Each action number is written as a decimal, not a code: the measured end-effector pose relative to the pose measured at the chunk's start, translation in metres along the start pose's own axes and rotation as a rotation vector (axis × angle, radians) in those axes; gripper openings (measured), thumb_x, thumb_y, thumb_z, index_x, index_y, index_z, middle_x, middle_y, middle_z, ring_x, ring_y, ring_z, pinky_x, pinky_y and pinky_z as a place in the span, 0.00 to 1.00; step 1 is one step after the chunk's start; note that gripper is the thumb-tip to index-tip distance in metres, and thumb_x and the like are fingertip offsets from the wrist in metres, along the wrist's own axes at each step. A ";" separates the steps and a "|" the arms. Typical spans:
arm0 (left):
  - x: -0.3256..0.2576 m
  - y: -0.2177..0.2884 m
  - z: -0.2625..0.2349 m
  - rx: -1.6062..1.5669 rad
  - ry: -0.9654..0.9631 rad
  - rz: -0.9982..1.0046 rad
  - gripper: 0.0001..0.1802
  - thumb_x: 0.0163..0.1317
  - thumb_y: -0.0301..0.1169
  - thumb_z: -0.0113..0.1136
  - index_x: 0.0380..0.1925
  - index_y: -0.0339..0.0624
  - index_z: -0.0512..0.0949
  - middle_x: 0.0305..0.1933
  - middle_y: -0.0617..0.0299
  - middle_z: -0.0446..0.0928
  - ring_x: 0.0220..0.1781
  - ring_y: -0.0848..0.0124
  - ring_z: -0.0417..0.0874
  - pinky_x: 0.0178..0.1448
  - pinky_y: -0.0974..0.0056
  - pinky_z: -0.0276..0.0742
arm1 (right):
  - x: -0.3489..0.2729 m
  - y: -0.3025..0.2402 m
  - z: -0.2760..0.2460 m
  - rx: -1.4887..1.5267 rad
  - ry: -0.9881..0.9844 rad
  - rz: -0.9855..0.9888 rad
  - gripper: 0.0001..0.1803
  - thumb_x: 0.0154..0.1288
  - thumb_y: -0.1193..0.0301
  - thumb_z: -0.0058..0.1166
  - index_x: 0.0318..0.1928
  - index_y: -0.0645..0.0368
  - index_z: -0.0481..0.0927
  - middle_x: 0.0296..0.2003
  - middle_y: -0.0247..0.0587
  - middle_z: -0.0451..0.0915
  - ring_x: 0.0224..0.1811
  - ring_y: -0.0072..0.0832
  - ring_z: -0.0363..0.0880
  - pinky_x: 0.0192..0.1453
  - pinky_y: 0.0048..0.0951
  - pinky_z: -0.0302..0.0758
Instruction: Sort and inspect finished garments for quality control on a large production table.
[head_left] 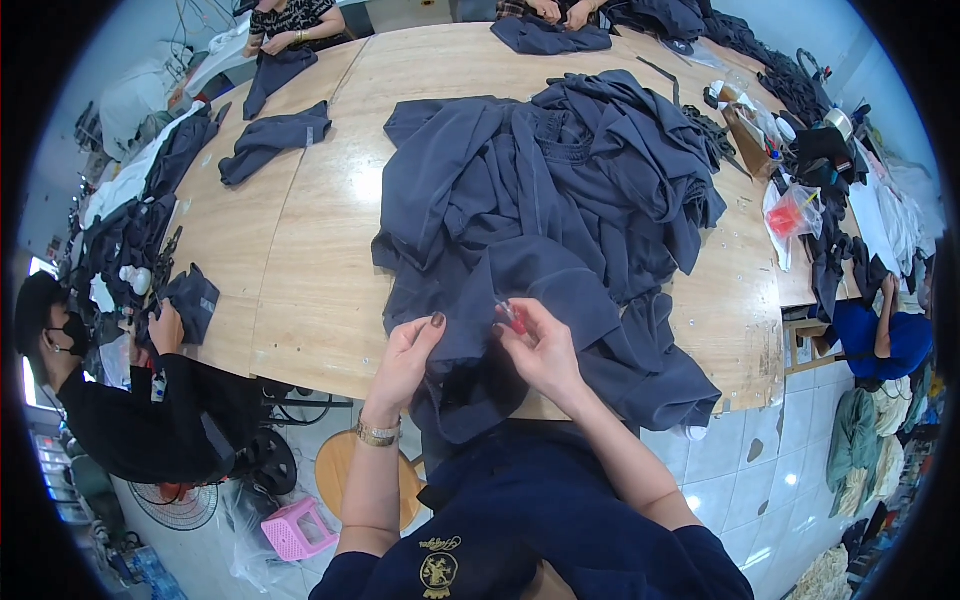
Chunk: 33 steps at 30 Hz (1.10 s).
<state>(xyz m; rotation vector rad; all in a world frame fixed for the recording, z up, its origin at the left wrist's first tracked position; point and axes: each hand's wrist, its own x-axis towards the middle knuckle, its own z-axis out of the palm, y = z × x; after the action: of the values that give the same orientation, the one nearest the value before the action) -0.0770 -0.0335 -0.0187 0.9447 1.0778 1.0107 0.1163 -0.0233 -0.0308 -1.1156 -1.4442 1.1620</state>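
Note:
A heap of dark blue-grey trousers point(500, 190), with a gathered waistband showing near the top, lies on the wooden table in front of me. My left hand point(408, 352) is closed, pinching the edge of a dark blue-grey garment point(465, 330) that hangs over the table's near edge. Just to the right, my right hand point(538, 345) closes on a small red-handled tool point(513, 318) with a thin metal tip. That tip is at the cloth beside my left hand; its exact shape is too small to make out.
Across the wooden table point(330, 240), people handle dark cloth at the far edge. A masked person point(120, 380) works at the left. A drink in a plastic bag point(790, 215) and a cardboard box point(752, 140) stand right. Below are a round stool point(345, 480) and a pink stool point(298, 530).

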 end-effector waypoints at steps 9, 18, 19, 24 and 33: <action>0.004 -0.004 0.012 -0.061 0.059 0.028 0.11 0.68 0.36 0.49 0.36 0.39 0.72 0.30 0.74 0.69 0.32 0.87 0.66 0.37 0.77 0.63 | -0.002 -0.009 0.011 -0.196 -0.126 -0.253 0.14 0.53 0.75 0.58 0.43 0.58 0.76 0.22 0.42 0.79 0.24 0.36 0.81 0.29 0.30 0.74; -0.013 0.027 0.028 0.881 0.075 0.542 0.10 0.54 0.22 0.60 0.37 0.37 0.80 0.40 0.54 0.79 0.43 0.65 0.79 0.47 0.67 0.72 | 0.008 0.013 -0.007 0.072 -0.271 0.106 0.08 0.58 0.72 0.56 0.31 0.65 0.76 0.17 0.34 0.70 0.21 0.14 0.62 0.25 0.22 0.63; -0.014 0.028 0.032 0.881 0.072 0.542 0.10 0.54 0.22 0.60 0.37 0.37 0.80 0.40 0.54 0.79 0.43 0.65 0.79 0.47 0.67 0.72 | 0.009 0.013 -0.008 0.091 -0.294 0.112 0.07 0.59 0.72 0.56 0.31 0.65 0.77 0.18 0.32 0.72 0.22 0.13 0.63 0.25 0.21 0.63; -0.014 0.015 0.028 0.631 -0.002 0.261 0.09 0.60 0.21 0.53 0.40 0.33 0.77 0.34 0.61 0.78 0.35 0.75 0.76 0.40 0.73 0.70 | 0.009 -0.010 -0.014 0.247 -0.375 0.320 0.08 0.60 0.70 0.57 0.31 0.63 0.77 0.23 0.24 0.74 0.26 0.10 0.66 0.29 0.14 0.62; -0.010 0.008 0.024 0.213 -0.047 0.072 0.11 0.57 0.21 0.57 0.41 0.36 0.72 0.33 0.67 0.74 0.35 0.83 0.73 0.41 0.76 0.70 | 0.009 -0.012 -0.017 0.270 -0.282 0.257 0.06 0.58 0.72 0.59 0.33 0.62 0.78 0.22 0.23 0.72 0.23 0.08 0.63 0.26 0.14 0.58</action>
<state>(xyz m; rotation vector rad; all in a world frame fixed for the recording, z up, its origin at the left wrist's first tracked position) -0.0567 -0.0433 -0.0035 1.1814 1.1345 0.9395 0.1310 -0.0136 -0.0162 -0.9949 -1.3249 1.6983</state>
